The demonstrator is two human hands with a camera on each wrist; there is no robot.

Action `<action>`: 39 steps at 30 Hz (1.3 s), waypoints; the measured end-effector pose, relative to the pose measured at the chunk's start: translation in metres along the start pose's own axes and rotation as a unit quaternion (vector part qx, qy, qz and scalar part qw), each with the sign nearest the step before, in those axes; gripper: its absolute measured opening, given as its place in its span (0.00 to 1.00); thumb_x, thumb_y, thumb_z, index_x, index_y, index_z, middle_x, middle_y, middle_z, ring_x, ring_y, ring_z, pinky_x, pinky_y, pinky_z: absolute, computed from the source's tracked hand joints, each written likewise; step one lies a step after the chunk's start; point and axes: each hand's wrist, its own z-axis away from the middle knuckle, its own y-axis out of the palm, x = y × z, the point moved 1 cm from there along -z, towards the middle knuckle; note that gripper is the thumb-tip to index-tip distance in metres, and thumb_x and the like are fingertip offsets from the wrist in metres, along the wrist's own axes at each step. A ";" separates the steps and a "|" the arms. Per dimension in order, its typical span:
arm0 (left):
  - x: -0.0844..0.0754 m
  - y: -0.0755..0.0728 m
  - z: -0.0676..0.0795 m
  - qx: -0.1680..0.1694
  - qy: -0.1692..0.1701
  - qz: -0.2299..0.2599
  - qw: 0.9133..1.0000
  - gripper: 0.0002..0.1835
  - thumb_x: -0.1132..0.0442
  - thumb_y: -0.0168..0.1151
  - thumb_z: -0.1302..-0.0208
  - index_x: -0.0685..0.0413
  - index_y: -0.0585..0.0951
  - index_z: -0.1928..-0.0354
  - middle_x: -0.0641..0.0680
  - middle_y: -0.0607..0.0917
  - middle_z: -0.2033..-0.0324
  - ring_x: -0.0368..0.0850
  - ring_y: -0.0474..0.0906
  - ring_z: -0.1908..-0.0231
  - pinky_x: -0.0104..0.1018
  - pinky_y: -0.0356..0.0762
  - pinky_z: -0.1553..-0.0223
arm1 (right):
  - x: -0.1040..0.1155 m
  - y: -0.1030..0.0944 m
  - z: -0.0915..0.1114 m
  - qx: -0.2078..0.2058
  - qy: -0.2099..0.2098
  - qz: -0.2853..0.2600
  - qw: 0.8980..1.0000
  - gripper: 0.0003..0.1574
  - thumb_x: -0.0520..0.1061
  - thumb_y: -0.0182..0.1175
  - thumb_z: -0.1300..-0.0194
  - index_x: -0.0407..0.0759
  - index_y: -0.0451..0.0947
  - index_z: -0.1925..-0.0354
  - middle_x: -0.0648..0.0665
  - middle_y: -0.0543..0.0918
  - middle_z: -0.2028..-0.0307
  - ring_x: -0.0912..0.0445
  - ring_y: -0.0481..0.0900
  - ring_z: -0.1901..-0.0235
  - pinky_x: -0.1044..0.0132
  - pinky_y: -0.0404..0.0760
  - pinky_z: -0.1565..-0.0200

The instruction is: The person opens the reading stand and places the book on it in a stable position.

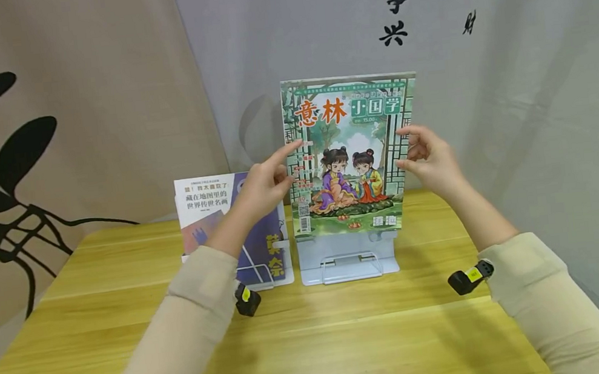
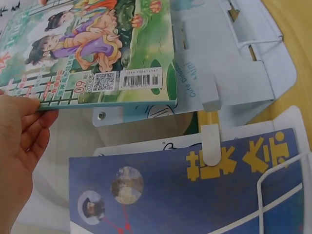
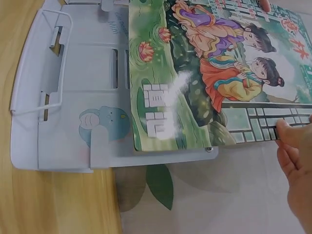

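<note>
Both hands hold a green illustrated magazine (image 1: 352,163) upright, its cover with two cartoon children facing me. My left hand (image 1: 263,184) pinches its left edge, thumb on the cover side in the left wrist view. On the opposite edge, my right hand (image 1: 430,158) pinches with thumb and fingers. Behind and below the magazine stands a pale blue-white book stand (image 1: 347,252) with a wire page holder (image 1: 353,277) at its front. The magazine's lower edge is above the stand's ledge, overlapping its back panel. A blue dinosaur print (image 3: 105,124) shows on the stand in the right wrist view.
Left of it, a second white stand (image 1: 288,261) bears a blue-and-white book (image 1: 204,194), partly hidden by my left forearm. Both stands are on a yellow wooden table (image 1: 348,340). A grey curtain (image 1: 542,94) with black lettering hangs behind.
</note>
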 end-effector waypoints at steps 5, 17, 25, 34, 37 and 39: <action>0.005 0.005 -0.003 -0.002 -0.016 -0.003 1.000 0.38 0.75 0.57 0.36 0.37 0.62 0.28 0.51 0.68 0.87 0.44 0.60 0.87 0.35 0.66 0.79 | -0.007 0.006 -0.003 -0.015 -0.001 -0.005 1.000 0.37 0.26 0.66 0.46 0.44 0.71 0.40 0.42 0.69 0.59 0.57 0.72 0.65 0.75 0.74 0.62; 0.018 0.015 0.001 -0.018 -0.017 -0.008 1.000 0.38 0.75 0.57 0.36 0.36 0.62 0.28 0.51 0.69 0.86 0.44 0.61 0.87 0.34 0.64 0.80 | -0.018 0.019 -0.003 -0.028 -0.029 0.007 0.999 0.36 0.26 0.66 0.47 0.43 0.71 0.41 0.36 0.70 0.58 0.55 0.73 0.66 0.71 0.75 0.61; 0.022 0.022 0.007 -0.009 -0.042 -0.006 0.999 0.39 0.74 0.58 0.36 0.33 0.62 0.28 0.51 0.70 0.85 0.44 0.62 0.85 0.35 0.66 0.79 | -0.027 0.023 0.002 -0.022 -0.033 0.035 0.999 0.35 0.28 0.66 0.45 0.43 0.70 0.40 0.34 0.71 0.57 0.51 0.74 0.66 0.68 0.74 0.62; 0.026 0.028 0.013 -0.014 -0.049 -0.006 0.999 0.37 0.74 0.58 0.36 0.35 0.63 0.29 0.51 0.70 0.86 0.44 0.61 0.86 0.35 0.64 0.80 | -0.034 0.027 0.005 -0.017 -0.027 0.025 0.999 0.35 0.27 0.66 0.44 0.45 0.71 0.40 0.34 0.71 0.57 0.50 0.74 0.66 0.68 0.75 0.62; 0.028 0.032 0.015 -0.005 -0.058 -0.004 0.998 0.38 0.74 0.58 0.35 0.34 0.62 0.29 0.51 0.70 0.85 0.43 0.61 0.87 0.35 0.64 0.80 | -0.037 0.029 0.008 -0.007 -0.014 0.024 1.000 0.35 0.28 0.66 0.44 0.45 0.71 0.39 0.35 0.71 0.57 0.50 0.75 0.65 0.66 0.76 0.62; 0.029 0.034 0.017 0.001 -0.066 0.001 0.998 0.38 0.74 0.57 0.35 0.34 0.62 0.28 0.51 0.70 0.85 0.43 0.61 0.87 0.35 0.64 0.80 | -0.039 0.030 0.010 -0.001 -0.008 0.023 1.000 0.35 0.28 0.66 0.44 0.45 0.71 0.39 0.35 0.71 0.57 0.49 0.75 0.65 0.65 0.76 0.63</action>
